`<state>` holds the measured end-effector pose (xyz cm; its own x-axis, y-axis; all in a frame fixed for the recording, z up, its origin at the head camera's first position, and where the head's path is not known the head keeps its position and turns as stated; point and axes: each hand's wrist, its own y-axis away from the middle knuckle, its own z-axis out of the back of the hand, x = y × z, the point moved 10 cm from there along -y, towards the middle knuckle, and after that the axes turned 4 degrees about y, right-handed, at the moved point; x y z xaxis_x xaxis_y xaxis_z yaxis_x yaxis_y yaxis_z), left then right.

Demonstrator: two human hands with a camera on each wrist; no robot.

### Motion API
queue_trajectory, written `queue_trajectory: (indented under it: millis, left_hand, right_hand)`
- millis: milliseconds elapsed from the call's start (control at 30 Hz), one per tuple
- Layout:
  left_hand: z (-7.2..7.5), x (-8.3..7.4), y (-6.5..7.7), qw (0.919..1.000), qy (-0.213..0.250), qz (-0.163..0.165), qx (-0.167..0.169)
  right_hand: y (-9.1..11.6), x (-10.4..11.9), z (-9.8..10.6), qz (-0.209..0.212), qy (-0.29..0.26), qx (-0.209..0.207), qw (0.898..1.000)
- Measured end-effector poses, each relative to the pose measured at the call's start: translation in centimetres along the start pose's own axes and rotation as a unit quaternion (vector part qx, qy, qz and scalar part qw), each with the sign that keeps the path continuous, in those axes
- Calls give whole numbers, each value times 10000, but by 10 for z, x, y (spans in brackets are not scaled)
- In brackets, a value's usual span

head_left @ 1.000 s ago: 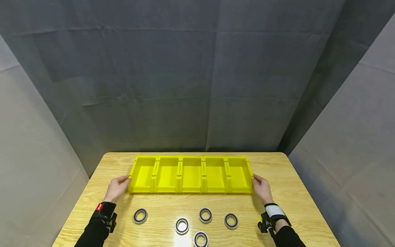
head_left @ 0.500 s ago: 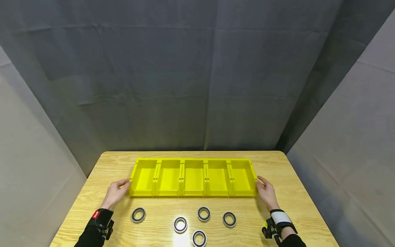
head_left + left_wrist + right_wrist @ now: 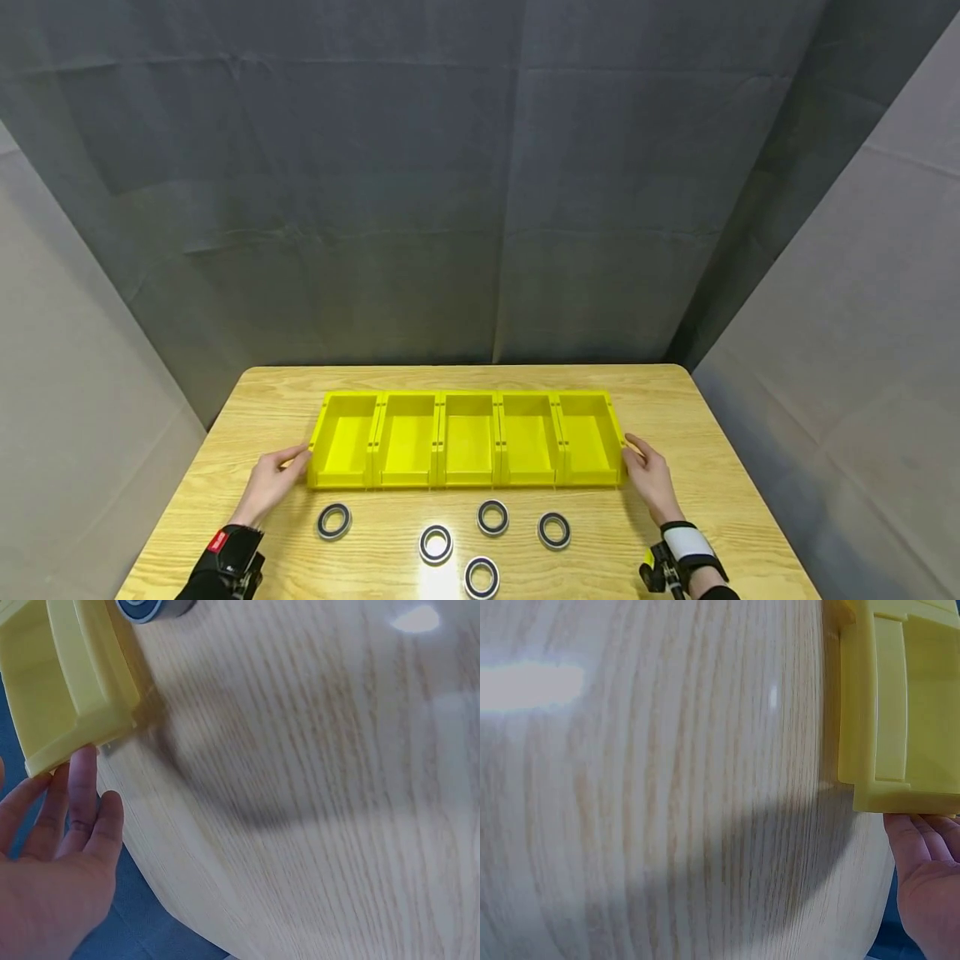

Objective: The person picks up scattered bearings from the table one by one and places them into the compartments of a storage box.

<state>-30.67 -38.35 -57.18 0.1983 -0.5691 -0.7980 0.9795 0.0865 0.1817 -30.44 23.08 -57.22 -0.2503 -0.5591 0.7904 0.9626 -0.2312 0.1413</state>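
A yellow row of joined open bins [image 3: 468,479] lies across the table, with nothing inside its compartments. At its left end, my left hand [image 3: 272,482] touches the side wall with its fingertips; the left wrist view shows the fingers [image 3: 82,784] fairly straight against the bin's end. My right hand [image 3: 651,479] presses the opposite end in the same way, fingers [image 3: 906,838] extended along the wall in the right wrist view. In front of the bins lie several ball bearings, among them a left one [image 3: 333,522], a middle one [image 3: 436,544] and a right one [image 3: 553,531].
The light wooden table [image 3: 375,575] has rounded far corners. A dark grey cloth [image 3: 390,208] hangs behind it, and pale cloth panels [image 3: 82,375] stand at both sides. Two more bearings, an upper one [image 3: 492,517] and a lower one [image 3: 482,577], lie near the middle.
The row of bins has slid away from the table's far edge, nearer to me, with both hands moving along at its ends. The bearings keep their places on the table.
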Motion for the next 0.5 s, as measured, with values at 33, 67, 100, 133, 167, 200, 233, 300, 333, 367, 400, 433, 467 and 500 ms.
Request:
queue_trajectory:
  millis: [33,67,100,133,167,200,233,300,333,367,400,433,467,500]
  left_hand:
    - [0,0,1,10000,-17,-8,-3]
    - [1,0,1,10000,-36,-11,-5]
    - [1,0,2,10000,-58,-10,-9]
    - [1,1,2,10000,-69,-4,-12]
    - [2,1,2,10000,-78,-3,-15]
    - [2,1,3,10000,-84,-2,-9]
    - [2,1,3,10000,-89,14,-2]
    - [2,1,3,9999,-108,15,14]
    - [2,1,4,9999,-133,-8,29]
    - [1,0,4,9998,-173,-41,43]
    - [1,0,4,9997,-234,-72,59]
    - [0,-2,5,9994,-325,-117,71]
    - [-2,-4,5,9988,-439,-172,86]
    - [-4,-6,5,9981,-572,-207,115]
  right_hand:
    - [1,0,0,2,24,-5,10000]
    - [2,-1,0,-17,44,-9,10000]
    - [2,-1,0,-36,66,-15,10000]
    - [2,-1,1,-42,96,-31,9999]
    - [3,-1,1,-54,118,-45,9999]
    - [3,-1,1,-64,133,-60,9999]
    - [4,-1,1,-69,129,-77,9999]
    - [4,0,1,-68,117,-95,9999]
    - [4,1,2,-66,122,-104,9998]
    - [5,1,1,-54,125,-105,9999]
    - [5,1,1,-53,128,-110,9998]
    - [5,1,1,-43,134,-108,9998]
    - [5,0,1,-45,146,-107,9998]
    - [6,0,1,-36,159,-111,9998]
